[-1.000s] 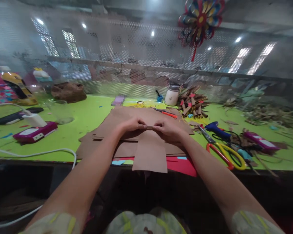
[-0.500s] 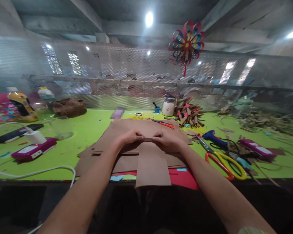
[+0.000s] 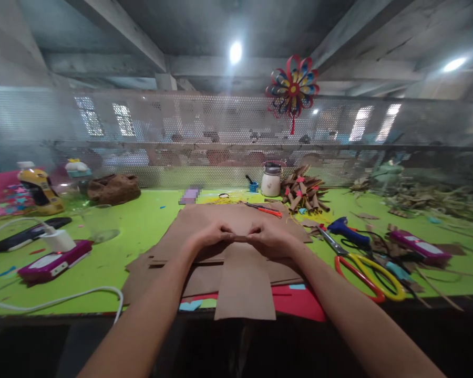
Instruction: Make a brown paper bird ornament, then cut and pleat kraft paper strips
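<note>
A strip of brown paper (image 3: pixel 245 286) lies lengthwise before me, its near end jutting past the table's front edge. At its far end, the edge is folded or rolled into a narrow band. My left hand (image 3: pixel 216 234) pinches the left end of that band, and my right hand (image 3: pixel 265 236) pinches the right end, thumbs and fingers pressed together. Beneath both hands is a stack of larger brown paper sheets (image 3: pixel 205 215). Some red paper (image 3: pixel 299 304) shows under the stack's near side.
Small orange-handled scissors (image 3: pixel 270 211) rest on the stack. To the right are large red-and-yellow scissors (image 3: pixel 366 270), a blue glue gun (image 3: pixel 349 232) and a purple power strip (image 3: pixel 420 245). Paper rolls (image 3: pixel 304 191) are heaped behind. On the left sit another power strip (image 3: pixel 55 262) and a clear cup (image 3: pixel 101 224).
The view has tilted upward, so the table sits lower in the picture. Both hands keep their pinch on the strip's far edge, with little visible change in the fold.
</note>
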